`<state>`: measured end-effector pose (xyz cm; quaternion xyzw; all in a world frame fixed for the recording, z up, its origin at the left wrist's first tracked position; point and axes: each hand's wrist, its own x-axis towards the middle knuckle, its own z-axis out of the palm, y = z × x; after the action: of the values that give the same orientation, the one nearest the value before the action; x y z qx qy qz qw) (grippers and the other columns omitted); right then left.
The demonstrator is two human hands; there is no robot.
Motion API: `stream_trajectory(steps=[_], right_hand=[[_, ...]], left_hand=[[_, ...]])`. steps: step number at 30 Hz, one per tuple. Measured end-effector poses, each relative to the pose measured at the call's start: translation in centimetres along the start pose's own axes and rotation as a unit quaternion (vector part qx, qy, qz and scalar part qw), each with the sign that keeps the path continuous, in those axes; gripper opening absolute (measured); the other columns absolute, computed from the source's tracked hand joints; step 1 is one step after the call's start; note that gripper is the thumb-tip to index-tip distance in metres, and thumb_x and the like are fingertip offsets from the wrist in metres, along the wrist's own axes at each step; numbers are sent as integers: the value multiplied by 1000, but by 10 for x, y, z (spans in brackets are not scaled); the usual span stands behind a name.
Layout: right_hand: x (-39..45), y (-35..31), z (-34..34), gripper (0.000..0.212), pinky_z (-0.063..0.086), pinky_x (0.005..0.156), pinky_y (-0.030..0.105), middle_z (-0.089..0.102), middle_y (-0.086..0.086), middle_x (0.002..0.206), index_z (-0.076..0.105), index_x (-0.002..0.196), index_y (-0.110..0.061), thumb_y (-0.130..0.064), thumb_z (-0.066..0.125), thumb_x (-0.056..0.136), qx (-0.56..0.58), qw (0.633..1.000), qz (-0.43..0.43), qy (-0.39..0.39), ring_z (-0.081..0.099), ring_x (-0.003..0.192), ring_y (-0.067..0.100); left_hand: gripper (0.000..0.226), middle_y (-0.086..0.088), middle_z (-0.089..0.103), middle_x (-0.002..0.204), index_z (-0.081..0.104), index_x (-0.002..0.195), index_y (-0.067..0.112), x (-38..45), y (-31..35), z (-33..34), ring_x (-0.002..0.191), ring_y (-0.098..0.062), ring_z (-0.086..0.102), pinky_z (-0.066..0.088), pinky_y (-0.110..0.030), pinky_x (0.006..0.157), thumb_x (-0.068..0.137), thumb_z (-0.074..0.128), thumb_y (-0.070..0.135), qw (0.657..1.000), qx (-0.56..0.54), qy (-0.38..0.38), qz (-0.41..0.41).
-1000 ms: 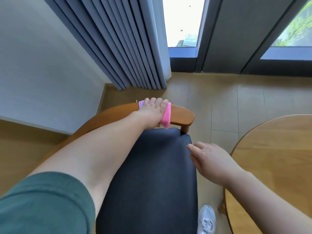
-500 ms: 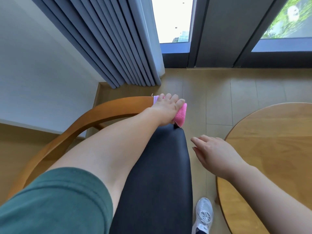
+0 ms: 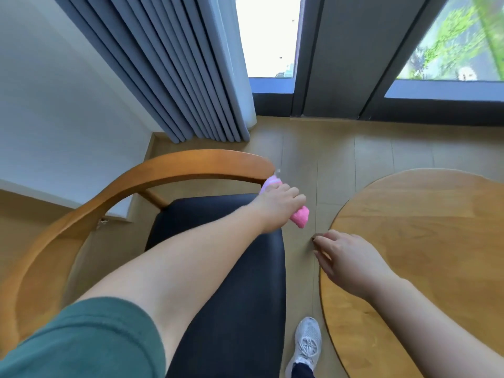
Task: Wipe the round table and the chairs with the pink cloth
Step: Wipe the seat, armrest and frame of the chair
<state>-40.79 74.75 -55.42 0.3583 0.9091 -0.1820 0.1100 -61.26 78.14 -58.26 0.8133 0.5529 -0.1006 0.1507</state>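
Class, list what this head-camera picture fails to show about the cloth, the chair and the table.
- Pink cloth: mostly hidden inside the left hand.
- Chair: legs and seat front hidden by the left arm and seat.
- Round table: cut off by the right edge; right hand covers part of its rim.

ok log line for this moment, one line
left hand: grips cloth by chair rail end | right hand: free, fingers relaxed, over table edge | table top: bare

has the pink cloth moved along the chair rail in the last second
Yes. The pink cloth, gripped by the left hand, slid rightward along the chair backrest and off its end.
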Motion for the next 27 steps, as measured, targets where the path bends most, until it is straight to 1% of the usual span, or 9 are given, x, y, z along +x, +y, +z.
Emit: stream_trajectory(steps=[2,4,7,9,13,17,20,24,27], right_hand=[[1,-4,-8,35,46,75,18,52,-8,117,49,125,-29,-47,39,97,-3,1000,9,-18,55,90,8],[3,-11,-16,53,45,68,14,45,-5,129,38,135,-29,-56,49,91,7,999,29,-37,56,90,9],[12,-29,-28,87,52,72,19,32,-4,144,20,144,-29,-73,54,77,35,998,12,-51,60,98,11],[22,-49,-36,93,52,77,22,32,-8,145,18,144,-32,-80,51,72,52,996,-31,-64,59,103,11],[34,-96,-44,63,54,74,25,50,-17,114,45,119,-35,-75,44,70,88,989,-106,-58,58,87,7],[40,-138,-32,11,49,63,29,53,-12,81,50,88,-25,-34,56,83,78,986,-138,-43,54,70,9],[40,-160,-23,15,38,53,22,52,-10,72,46,81,-21,-19,60,80,91,988,-124,-18,50,63,8],[27,-193,-11,20,40,55,22,48,-12,79,44,81,-22,-18,63,79,112,986,-122,-1,49,66,10],[15,-225,-3,19,46,57,31,45,-8,86,46,85,-19,-21,65,84,104,985,-135,14,50,66,16]], left_hand=[[48,3,49,97,47,118,21,-29,12,-5,104,-23,53,40,-37,86,78,55,-4,981,-165,0,-103],[53,0,50,112,38,126,27,-66,19,-7,102,-22,53,45,-37,80,83,56,1,937,-301,-9,-175],[63,0,44,121,25,126,36,-119,27,-8,89,-14,49,40,-28,64,80,54,3,923,-327,-17,-203],[60,3,44,114,26,121,37,-144,33,-6,81,-8,46,35,-24,57,81,54,3,915,-338,1,-220],[43,10,49,102,31,114,37,-183,40,-2,84,-9,52,45,-28,63,88,59,18,888,-382,52,-251],[20,9,54,89,37,100,33,-222,30,6,76,-14,55,46,-30,60,90,53,28,876,-372,109,-285],[13,11,56,79,45,84,33,-257,26,18,68,-11,55,43,-28,55,84,55,41,852,-396,114,-325],[18,7,61,73,48,76,29,-302,33,39,56,-7,52,38,-21,46,78,53,46,759,-498,143,-395],[19,4,62,74,49,78,21,-316,36,43,55,-10,51,42,-24,48,73,49,39,708,-547,144,-422]])
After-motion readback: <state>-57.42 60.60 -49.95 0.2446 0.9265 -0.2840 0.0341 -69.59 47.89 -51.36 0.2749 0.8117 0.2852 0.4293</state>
